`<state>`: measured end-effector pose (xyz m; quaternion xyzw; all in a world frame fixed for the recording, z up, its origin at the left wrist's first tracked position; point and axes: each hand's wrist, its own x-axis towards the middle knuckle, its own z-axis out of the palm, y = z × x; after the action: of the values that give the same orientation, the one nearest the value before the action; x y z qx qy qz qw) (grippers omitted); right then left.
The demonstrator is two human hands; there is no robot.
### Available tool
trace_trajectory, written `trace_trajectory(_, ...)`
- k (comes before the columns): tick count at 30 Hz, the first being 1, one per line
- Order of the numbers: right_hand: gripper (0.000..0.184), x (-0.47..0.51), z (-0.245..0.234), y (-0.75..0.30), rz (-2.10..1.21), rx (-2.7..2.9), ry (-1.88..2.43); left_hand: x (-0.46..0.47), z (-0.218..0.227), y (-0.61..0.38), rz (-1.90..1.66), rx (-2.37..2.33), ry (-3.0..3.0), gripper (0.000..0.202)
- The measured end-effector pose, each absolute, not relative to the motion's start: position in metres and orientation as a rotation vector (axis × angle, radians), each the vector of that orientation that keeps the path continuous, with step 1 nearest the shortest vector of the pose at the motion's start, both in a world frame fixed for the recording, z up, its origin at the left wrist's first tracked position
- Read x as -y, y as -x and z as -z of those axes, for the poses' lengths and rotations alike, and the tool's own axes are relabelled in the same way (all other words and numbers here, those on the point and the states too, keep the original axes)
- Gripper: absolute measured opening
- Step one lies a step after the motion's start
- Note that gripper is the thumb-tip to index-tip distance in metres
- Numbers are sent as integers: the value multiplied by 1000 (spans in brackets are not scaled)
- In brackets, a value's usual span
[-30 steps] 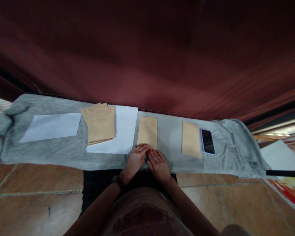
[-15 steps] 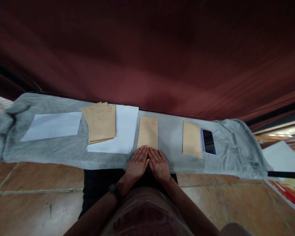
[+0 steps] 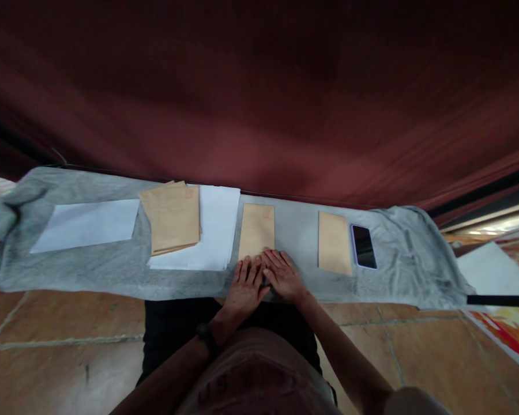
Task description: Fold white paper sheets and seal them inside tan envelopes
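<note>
- Brown envelope in the middle: it lies flat on the gray cloth that covers the tabletop, directly in front of the person, with a red mark near its upper right corner. Its near end is under the fingertips.
- At the far left, white paper lies flat, set a little apart from the next pile.
- Next comes a stack of brown envelopes, slightly fanned at its upper left. The top one bears a red mark at its upper right. The stack partly covers white sheets that stick out to its right and below.
- The left hand, with a dark band on its wrist, is palm down, fingers extended and a little spread, at the near end of the middle envelope.
- The right hand is just beside it, also palm down, fingers stretched toward the envelope's near right corner. Neither of the hands is closed around anything.
- Farther right, well apart from the hands, another brown envelope lies flat.
- Just beside that one, a phone with a pale purple edge rests with its dark screen up.
</note>
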<state>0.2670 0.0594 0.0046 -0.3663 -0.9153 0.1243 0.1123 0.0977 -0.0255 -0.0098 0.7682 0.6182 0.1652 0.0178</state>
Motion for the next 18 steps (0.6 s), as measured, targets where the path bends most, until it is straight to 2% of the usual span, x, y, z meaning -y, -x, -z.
trace_trajectory(18, 60, -173, 0, -199, -326, 2589, 1385, 26, -1, -101, -508, -1942, -2394, 58)
